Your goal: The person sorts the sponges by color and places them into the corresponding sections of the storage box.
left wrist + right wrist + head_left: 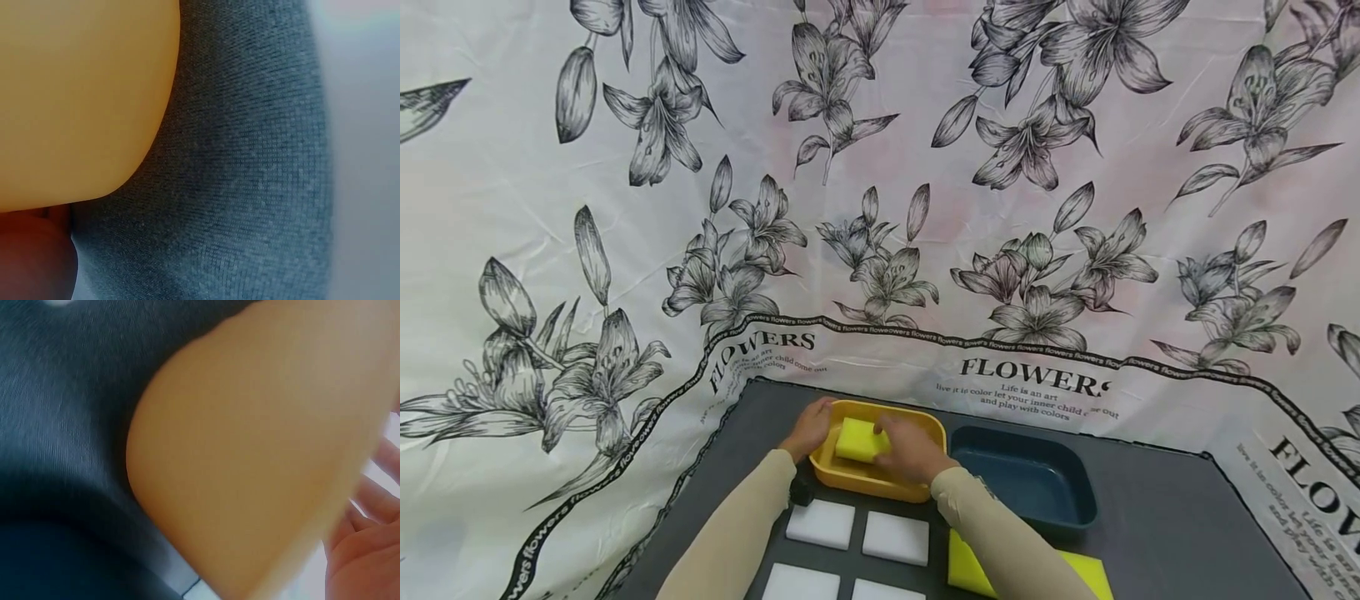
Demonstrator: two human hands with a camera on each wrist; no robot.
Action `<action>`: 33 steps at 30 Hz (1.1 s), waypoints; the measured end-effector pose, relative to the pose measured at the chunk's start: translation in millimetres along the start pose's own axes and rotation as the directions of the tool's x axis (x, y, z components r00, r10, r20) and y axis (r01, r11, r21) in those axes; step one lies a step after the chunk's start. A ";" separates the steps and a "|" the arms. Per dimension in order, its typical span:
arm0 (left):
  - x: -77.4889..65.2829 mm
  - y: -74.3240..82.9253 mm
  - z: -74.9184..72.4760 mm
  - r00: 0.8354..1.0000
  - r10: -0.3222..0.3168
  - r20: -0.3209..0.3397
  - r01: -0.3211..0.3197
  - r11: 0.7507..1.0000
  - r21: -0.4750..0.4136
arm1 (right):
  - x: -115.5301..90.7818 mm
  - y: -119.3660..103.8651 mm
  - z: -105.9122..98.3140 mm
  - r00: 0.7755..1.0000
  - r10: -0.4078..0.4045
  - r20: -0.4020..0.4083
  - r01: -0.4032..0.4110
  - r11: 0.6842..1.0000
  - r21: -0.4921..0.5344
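Observation:
A yellow-orange plastic tray stands on the dark grey cloth, and its outer wall fills much of both wrist views. My left hand grips the tray's left rim; in the left wrist view a blurred part of that hand shows below the tray wall. Inside the tray is a bright yellow block, sponge-like in look. My right hand reaches over the tray and pinches the block's right end. In the right wrist view the right hand's fingers appear beyond the rim, the block hidden.
A dark blue tray stands right of the yellow-orange one. Several white rectangular pads lie in front. A flat yellow piece lies partly under my right forearm. Behind the table hangs a flower-printed cloth.

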State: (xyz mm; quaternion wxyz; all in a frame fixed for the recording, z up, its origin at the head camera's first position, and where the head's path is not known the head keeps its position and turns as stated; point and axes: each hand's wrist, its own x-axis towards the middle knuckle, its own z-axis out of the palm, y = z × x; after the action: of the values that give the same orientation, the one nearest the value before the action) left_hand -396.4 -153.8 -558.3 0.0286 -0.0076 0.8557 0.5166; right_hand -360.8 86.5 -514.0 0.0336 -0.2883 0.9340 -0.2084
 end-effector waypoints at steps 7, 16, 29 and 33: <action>-2.0 -1.4 0.2 0.999 0.013 0.051 -0.009 0.998 -0.065 | 2.6 -0.6 16.9 1.000 0.014 -0.010 -0.014 1.000 -0.014; -6.4 1.0 3.2 0.999 0.025 0.023 -0.024 0.998 -0.056 | 7.0 -2.0 24.9 1.000 -0.014 -0.003 0.014 1.000 0.003; -3.5 1.3 0.4 1.000 0.009 0.023 -0.008 0.999 -0.031 | -8.1 6.3 3.4 0.999 -0.041 -0.002 0.041 0.997 0.061; -2.3 0.2 -0.5 1.000 0.012 0.022 -0.011 1.000 -0.025 | -22.0 14.5 -14.1 0.996 -0.086 -0.024 0.087 0.995 0.047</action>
State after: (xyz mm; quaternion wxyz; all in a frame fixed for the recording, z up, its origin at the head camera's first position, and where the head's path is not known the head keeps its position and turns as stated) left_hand -394.2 -154.2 -557.7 0.0349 0.0028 0.8488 0.5275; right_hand -352.6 114.7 -508.4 0.0212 -0.3255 0.9157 -0.2349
